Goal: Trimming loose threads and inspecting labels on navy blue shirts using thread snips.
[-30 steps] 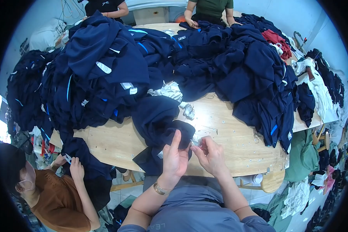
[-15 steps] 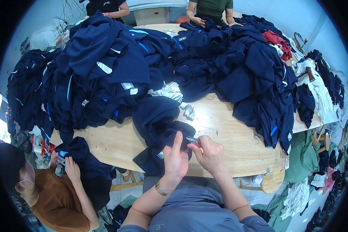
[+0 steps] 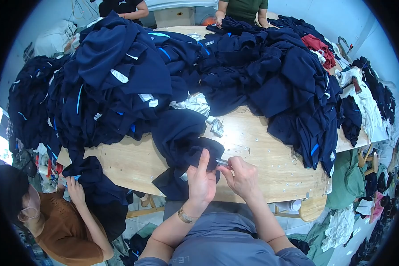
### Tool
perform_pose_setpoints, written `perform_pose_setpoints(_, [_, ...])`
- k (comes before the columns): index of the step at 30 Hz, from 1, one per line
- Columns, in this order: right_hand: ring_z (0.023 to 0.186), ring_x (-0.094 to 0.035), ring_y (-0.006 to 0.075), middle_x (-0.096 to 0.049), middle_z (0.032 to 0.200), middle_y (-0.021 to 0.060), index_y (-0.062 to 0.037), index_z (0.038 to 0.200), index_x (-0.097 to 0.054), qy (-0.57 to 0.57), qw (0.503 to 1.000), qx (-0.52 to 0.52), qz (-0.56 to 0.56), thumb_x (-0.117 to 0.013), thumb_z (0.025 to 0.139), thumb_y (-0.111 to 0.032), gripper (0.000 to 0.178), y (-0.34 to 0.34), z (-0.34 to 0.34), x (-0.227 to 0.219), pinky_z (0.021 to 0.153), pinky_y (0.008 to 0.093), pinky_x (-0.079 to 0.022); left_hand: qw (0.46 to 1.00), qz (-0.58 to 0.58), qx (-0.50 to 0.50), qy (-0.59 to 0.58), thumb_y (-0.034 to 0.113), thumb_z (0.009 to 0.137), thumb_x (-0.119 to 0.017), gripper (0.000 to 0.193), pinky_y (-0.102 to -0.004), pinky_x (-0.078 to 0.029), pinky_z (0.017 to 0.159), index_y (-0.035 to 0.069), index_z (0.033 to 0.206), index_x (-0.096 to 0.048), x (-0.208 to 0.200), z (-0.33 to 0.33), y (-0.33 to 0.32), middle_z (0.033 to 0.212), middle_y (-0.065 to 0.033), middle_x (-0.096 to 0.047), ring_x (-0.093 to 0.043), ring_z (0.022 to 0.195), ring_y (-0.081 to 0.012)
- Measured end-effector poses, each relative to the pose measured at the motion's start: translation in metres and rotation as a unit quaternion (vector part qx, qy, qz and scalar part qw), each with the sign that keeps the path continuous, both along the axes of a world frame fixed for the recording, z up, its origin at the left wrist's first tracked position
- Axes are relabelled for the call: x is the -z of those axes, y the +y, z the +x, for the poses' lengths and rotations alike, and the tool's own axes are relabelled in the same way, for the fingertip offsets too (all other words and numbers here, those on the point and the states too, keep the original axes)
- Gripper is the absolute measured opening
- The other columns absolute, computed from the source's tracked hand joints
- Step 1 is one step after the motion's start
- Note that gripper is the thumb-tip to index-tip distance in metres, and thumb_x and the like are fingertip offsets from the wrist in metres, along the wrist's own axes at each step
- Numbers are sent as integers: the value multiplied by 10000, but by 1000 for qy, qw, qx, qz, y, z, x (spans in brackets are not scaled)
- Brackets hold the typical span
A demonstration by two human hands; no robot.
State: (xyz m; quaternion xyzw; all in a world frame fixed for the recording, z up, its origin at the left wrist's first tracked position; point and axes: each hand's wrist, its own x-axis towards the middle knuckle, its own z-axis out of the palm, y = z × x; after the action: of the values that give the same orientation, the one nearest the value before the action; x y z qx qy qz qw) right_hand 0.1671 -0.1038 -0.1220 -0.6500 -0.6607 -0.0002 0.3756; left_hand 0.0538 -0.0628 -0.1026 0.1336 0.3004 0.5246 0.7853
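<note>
A dark navy garment (image 3: 181,142) lies crumpled on the wooden table (image 3: 270,155) right in front of me. My left hand (image 3: 201,179) grips a fold of this garment at its near edge, fingers pointing up. My right hand (image 3: 241,175) is closed on a small metal tool (image 3: 221,162), seemingly thread snips, whose tip touches the fabric held by the left hand. Both hands meet just above the table's near edge.
Big heaps of navy garments (image 3: 119,80) with light blue trim cover the table's left and far side. A red cloth (image 3: 317,44) lies far right. A person in a brown top (image 3: 62,221) handles a navy piece at lower left. Two more people stand at the far end.
My hands have drawn closer together, and the snips now touch the fold. The person at lower left has shifted their hands on their garment.
</note>
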Motion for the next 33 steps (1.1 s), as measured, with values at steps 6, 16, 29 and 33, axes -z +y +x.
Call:
perform_pose_setpoints(6, [442,-518,207,-511,593,54,-73,714,-503,-9,1000,-5,15,-641,801,-381,348,2,-1,-1,406,307,-396,1000,2,-1,6,236,921,-542,218,-251,-473,709,70,802,-619,9,0,-2,812,-25,-637,-591,740,-103])
perform_pose_setpoints(16, [460,-526,205,-510,602,56,-72,715,-503,-5,1000,-19,6,-642,806,-363,335,-2,2,1,419,304,-405,1000,-2,-4,14,238,917,-549,242,-255,-477,690,61,767,-620,4,2,-1,796,-37,-638,-593,716,-113])
perform_pose_setpoints(29, [461,-448,109,-462,575,22,-42,823,-540,228,974,5,2,-658,827,-250,239,-2,6,5,432,248,-345,999,-20,-6,-46,367,968,-387,382,-314,-464,854,37,1037,-567,17,3,-7,973,-76,-630,-593,919,-158])
perform_pose_setpoints(33, [544,-316,17,-395,607,-66,-25,877,-550,480,876,-17,-28,-648,842,-150,162,5,1,-9,488,174,-256,999,33,1,-16,343,979,-328,417,-366,-427,951,8,1122,-530,24,5,-12,1060,-105,-607,-567,1028,-188])
